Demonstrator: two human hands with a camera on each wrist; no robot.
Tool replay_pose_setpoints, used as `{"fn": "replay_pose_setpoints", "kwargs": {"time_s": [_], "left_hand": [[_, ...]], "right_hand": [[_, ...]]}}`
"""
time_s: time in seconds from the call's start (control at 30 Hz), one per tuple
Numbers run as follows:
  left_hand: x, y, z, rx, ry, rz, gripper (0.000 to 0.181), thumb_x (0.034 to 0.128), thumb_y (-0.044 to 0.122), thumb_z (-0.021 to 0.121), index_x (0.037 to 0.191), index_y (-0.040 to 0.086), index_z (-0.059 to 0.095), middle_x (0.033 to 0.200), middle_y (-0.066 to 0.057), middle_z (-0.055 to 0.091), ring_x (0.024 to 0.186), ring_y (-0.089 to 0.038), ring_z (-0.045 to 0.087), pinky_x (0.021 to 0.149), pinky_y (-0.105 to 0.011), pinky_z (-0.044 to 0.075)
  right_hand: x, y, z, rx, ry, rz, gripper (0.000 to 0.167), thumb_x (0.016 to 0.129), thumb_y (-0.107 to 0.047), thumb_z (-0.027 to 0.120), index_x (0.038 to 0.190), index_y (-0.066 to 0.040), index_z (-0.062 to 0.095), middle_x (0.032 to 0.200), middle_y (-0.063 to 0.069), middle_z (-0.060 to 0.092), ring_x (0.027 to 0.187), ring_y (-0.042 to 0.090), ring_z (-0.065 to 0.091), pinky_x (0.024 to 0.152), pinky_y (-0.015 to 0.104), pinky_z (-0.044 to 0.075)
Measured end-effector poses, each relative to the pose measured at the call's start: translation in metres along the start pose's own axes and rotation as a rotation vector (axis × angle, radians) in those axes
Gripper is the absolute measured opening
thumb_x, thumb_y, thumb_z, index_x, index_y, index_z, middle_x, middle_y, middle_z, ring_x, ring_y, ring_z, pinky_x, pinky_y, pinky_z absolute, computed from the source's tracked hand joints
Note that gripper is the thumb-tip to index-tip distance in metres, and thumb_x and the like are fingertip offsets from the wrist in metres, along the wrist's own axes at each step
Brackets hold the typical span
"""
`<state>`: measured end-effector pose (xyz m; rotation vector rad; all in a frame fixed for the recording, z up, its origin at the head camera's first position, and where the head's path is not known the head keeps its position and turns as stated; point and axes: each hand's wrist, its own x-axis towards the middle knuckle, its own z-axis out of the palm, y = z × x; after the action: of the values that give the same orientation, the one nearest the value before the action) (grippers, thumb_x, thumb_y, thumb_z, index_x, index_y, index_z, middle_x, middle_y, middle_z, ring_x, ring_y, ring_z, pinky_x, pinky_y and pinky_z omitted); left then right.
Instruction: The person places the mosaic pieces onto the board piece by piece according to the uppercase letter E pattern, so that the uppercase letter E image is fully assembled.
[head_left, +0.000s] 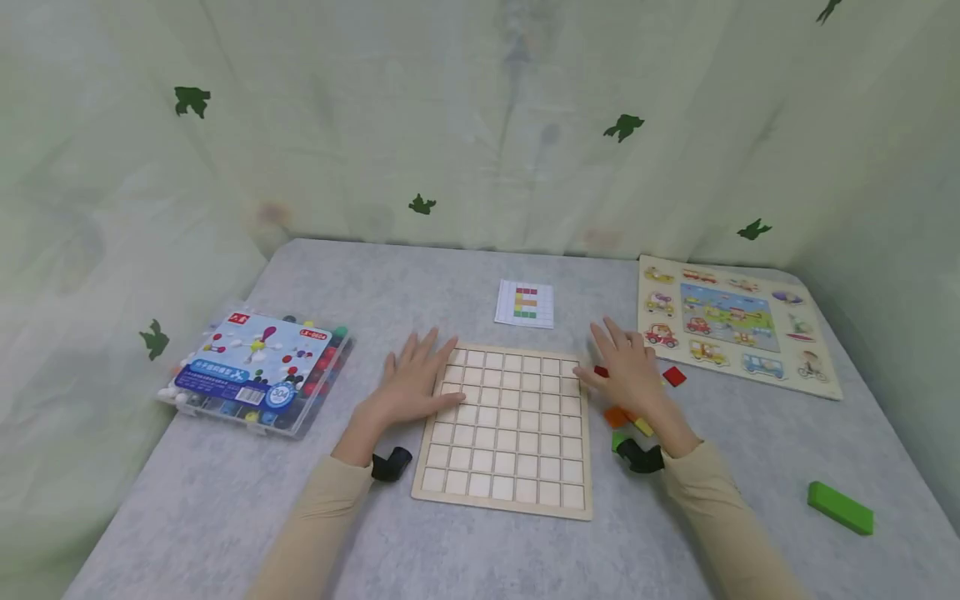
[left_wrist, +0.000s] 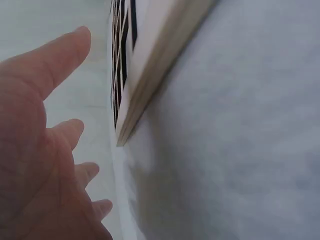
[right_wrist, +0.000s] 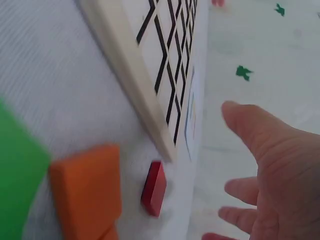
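A wooden board [head_left: 502, 442] with a grid of pale square cells lies flat on the table. My left hand [head_left: 411, 386] is spread at its upper left edge, fingers straight and holding nothing; the left wrist view shows the palm above the table beside the board's side. Off the upper right edge, my right hand [head_left: 628, 375] has loosely extended fingers with nothing between them. Below and around it lie small coloured tiles: orange [right_wrist: 90, 185], red [right_wrist: 154, 189], green [right_wrist: 17, 165] and yellow [head_left: 643, 427]. My right hand partly hides another red tile [head_left: 601, 372].
Behind the board lies a card [head_left: 524, 304] with a coloured grid pattern. A clear plastic box [head_left: 255, 367] of molecular model parts is at left. At right are a vehicle puzzle board [head_left: 738, 325], a loose red tile [head_left: 674, 377] and a long green block [head_left: 840, 507].
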<state>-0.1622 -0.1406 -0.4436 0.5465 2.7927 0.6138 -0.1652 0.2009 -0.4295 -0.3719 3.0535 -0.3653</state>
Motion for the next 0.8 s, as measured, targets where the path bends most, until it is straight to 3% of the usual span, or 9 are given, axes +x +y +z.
{"fn": "replay_pose_setpoints", "kwargs": {"time_s": [0.27,0.47,0.67,0.8], "left_hand": [[-0.023,-0.009,0.0,-0.094,0.019,0.048,0.084,0.0871,0.046,0.06,0.152,0.015,0.016,0.158,-0.013,0.016,0.147,-0.037,0.011,0.112,-0.062,0.009],[-0.038,-0.02,-0.003,-0.164,-0.001,0.102,0.092,0.0784,0.041,0.072,0.149,0.007,0.024,0.154,-0.014,0.03,0.145,-0.035,0.02,0.114,-0.057,0.01],[-0.043,-0.03,0.0,-0.163,-0.047,0.178,0.105,0.067,0.044,0.081,0.148,0.005,0.027,0.155,-0.014,0.027,0.146,-0.036,0.017,0.113,-0.057,0.008],[-0.041,-0.031,0.003,-0.183,-0.049,0.211,0.106,0.0649,0.044,0.082,0.148,0.006,0.028,0.155,-0.013,0.027,0.146,-0.037,0.015,0.113,-0.057,0.006]], "right_hand": [[-0.016,0.025,-0.004,0.137,0.101,-0.073,0.05,0.085,-0.022,0.068,0.127,0.001,0.055,0.128,0.023,0.053,0.108,0.039,0.047,0.089,0.051,0.041],[-0.016,0.025,0.003,0.235,0.042,0.0,0.035,0.082,-0.016,0.07,0.113,-0.001,0.062,0.112,0.016,0.06,0.093,0.026,0.049,0.082,0.04,0.044],[-0.015,0.023,0.011,0.245,0.032,0.052,0.026,0.082,-0.015,0.071,0.104,-0.001,0.067,0.096,0.013,0.063,0.085,0.023,0.052,0.078,0.037,0.046],[-0.015,0.023,0.011,0.238,0.053,0.068,0.025,0.081,-0.015,0.071,0.102,-0.001,0.068,0.093,0.013,0.064,0.082,0.021,0.053,0.075,0.034,0.045]]}}
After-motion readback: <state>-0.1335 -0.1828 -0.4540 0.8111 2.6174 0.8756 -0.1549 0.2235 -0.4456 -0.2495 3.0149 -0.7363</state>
